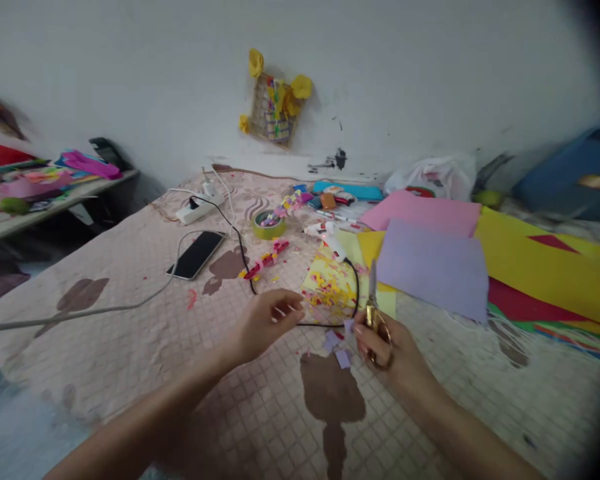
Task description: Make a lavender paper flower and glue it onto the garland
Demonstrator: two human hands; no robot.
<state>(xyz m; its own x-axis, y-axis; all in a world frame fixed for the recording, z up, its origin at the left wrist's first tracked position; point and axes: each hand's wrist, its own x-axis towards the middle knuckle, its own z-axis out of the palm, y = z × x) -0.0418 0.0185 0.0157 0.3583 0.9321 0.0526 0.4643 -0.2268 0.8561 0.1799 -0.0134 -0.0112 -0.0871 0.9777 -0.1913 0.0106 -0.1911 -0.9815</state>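
Clasping scissors point(371, 312) in right hand point(400, 347), left hand point(266, 321) loosely curled.

Left of the lavender sheet point(433, 267), the right hand's fingers point(374, 342) are partly hiding the scissors point(372, 305), coloured scraps point(330, 288) are lying too small to distinguish; behind it, a pink sheet point(433, 212) is running partly underneath.

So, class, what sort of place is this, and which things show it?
Probably a craft workspace, though whether home or workshop I can't tell: a glue gun and coloured paper lie on the table, and the right hand holds scissors.
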